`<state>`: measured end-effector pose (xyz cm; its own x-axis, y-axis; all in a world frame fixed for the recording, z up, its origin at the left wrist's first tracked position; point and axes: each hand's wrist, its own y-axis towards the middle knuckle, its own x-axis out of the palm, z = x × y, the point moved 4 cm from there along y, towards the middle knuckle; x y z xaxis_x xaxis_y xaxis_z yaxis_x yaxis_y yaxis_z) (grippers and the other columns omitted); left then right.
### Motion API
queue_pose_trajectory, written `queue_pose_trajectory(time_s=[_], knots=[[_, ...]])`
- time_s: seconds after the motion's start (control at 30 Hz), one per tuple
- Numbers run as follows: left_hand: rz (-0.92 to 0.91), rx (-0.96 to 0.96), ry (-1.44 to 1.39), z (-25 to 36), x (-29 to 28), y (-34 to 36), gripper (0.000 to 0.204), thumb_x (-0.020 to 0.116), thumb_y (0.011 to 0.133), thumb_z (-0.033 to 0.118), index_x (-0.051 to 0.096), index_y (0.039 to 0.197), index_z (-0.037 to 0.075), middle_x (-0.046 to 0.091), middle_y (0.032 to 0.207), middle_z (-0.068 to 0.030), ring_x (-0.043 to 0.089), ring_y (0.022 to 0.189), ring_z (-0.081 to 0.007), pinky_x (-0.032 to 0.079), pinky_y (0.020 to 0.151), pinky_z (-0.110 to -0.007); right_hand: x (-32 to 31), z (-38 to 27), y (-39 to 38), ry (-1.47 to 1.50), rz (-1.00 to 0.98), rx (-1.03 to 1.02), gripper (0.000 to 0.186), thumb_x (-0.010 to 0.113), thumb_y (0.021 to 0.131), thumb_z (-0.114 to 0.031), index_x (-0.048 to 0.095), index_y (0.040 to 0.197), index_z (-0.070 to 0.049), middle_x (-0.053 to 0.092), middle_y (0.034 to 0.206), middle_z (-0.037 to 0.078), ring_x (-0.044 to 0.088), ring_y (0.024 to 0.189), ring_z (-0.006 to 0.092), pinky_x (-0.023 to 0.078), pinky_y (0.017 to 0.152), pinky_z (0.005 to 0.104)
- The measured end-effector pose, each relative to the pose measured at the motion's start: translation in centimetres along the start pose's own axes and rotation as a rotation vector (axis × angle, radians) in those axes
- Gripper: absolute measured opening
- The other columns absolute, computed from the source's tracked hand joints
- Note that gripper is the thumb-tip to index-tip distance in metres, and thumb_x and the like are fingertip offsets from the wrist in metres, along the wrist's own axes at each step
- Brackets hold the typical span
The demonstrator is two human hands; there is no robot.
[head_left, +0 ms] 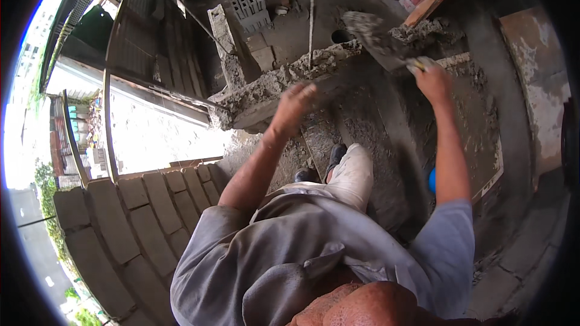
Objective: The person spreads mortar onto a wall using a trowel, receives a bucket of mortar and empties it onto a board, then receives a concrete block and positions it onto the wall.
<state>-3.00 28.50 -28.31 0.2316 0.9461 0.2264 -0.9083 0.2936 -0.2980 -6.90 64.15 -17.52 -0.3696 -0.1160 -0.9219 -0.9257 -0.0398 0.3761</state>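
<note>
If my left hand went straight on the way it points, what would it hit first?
Probably the rough mortar along the low wall, beyond your left hand in the picture, though depth is unclear.

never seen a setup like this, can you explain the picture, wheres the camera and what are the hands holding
There's no machine here, only someone working with two bare hands. The single picture comes from a wide fisheye camera on their head, looking down, so straight edges bend near the rim. The right hand holds a trowel, blurred, with what looks like mortar at its far end. The left hand is near the low wall; I can't tell whether it holds anything. A lumpy grey layer lies along that wall's top. Beyond it stand grey hollow blocks.
</note>
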Motion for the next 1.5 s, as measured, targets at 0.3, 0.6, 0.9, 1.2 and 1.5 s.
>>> queue_pose_trajectory(time_s=[0.3,0.6,0.9,1.2,1.5], knots=[[0.266,0.074,-0.610,2.1,-9.8,6.7,0.076,0.059,0.094,0.044,0.029,0.142,-0.006,0.043,0.136,-0.0313,0.049,0.124,-0.0406,0.042,0.100,-0.055,7.0,-14.7,6.3,-0.151,0.142,-0.551,0.031,0.072,0.072,-0.025,0.067,0.101,-0.015,0.061,0.096,0.002,0.056,0.094,0.0211,0.042,0.083,0.0373],[0.499,0.195,0.197,-2.7,-10.6,7.3,0.074,0.077,0.077,0.020,0.041,0.133,-0.014,0.056,0.126,-0.0277,0.052,0.121,-0.0349,0.043,0.101,-0.041,9.1,-15.8,5.4,-0.178,0.040,-0.487,0.017,0.063,0.078,-0.015,0.068,0.095,-0.017,0.059,0.099,-0.001,0.053,0.100,0.0188,0.037,0.084,0.0405],[0.432,0.397,1.250,-0.7,-6.3,4.6,0.078,0.077,0.075,0.029,0.042,0.144,0.018,0.037,0.148,-0.0195,0.035,0.135,-0.0435,0.028,0.110,-0.057,7.7,-10.5,2.6,-0.053,-0.082,-0.219,0.029,0.073,0.076,-0.022,0.067,0.101,-0.010,0.061,0.110,0.006,0.058,0.105,0.0263,0.041,0.089,0.0487],[-0.025,0.470,1.180,3.9,-8.0,6.9,0.064,0.074,0.079,0.035,0.054,0.135,0.010,0.052,0.137,-0.0172,0.053,0.123,-0.0340,0.044,0.101,-0.041,17.5,-6.5,-11.0,1.173,-0.190,0.838,0.052,0.065,0.084,-0.059,0.057,0.076,-0.008,0.052,0.056,0.001,0.051,0.045,0.0114,0.042,0.039,0.0294],[0.229,0.533,1.293,0.6,-8.5,4.2,0.048,0.078,0.072,0.017,0.065,0.117,0.006,0.066,0.109,-0.0187,0.063,0.099,-0.0359,0.050,0.088,-0.041,26.3,-22.6,-19.8,1.621,-0.295,1.081,0.047,0.065,0.086,-0.055,0.051,0.071,-0.012,0.047,0.052,-0.002,0.048,0.041,0.0097,0.039,0.036,0.0272]])
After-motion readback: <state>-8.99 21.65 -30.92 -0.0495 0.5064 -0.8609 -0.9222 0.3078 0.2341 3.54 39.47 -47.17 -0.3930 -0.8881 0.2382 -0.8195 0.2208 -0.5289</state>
